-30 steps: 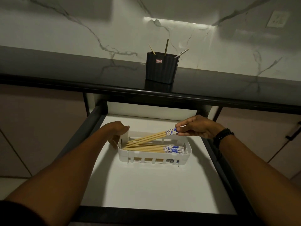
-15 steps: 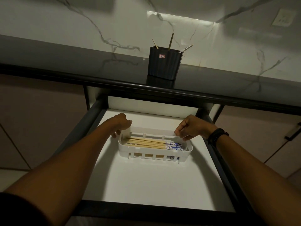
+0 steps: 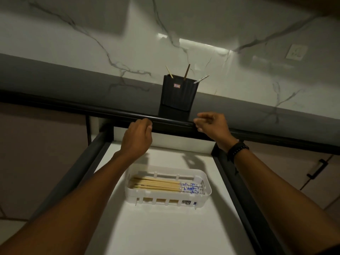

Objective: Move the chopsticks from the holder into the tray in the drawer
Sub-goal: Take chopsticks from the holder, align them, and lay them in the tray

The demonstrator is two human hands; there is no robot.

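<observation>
A white slotted tray (image 3: 207, 191) lies in the open drawer (image 3: 165, 227) with several wooden chopsticks (image 3: 161, 185) lying flat in it, their blue-patterned ends to the right. A black ribbed holder (image 3: 177, 95) stands on the dark counter with three chopstick tips (image 3: 186, 71) sticking out. My left hand (image 3: 137, 138) is raised at the counter's front edge, left of the holder, fingers loosely curled and holding nothing. On the holder's right, my right hand (image 3: 211, 126) hovers at the same edge, also loosely curled and holding nothing.
The dark counter edge (image 3: 92, 105) runs across above the drawer. A marble-patterned wall with a socket (image 3: 296, 52) rises behind. Black drawer rails (image 3: 233, 181) flank the white drawer floor. A cabinet handle (image 3: 316, 169) shows at the right.
The chopsticks my right hand held were laid in the tray and let go. Both hands then left the tray and rose up to the counter edge near the holder.
</observation>
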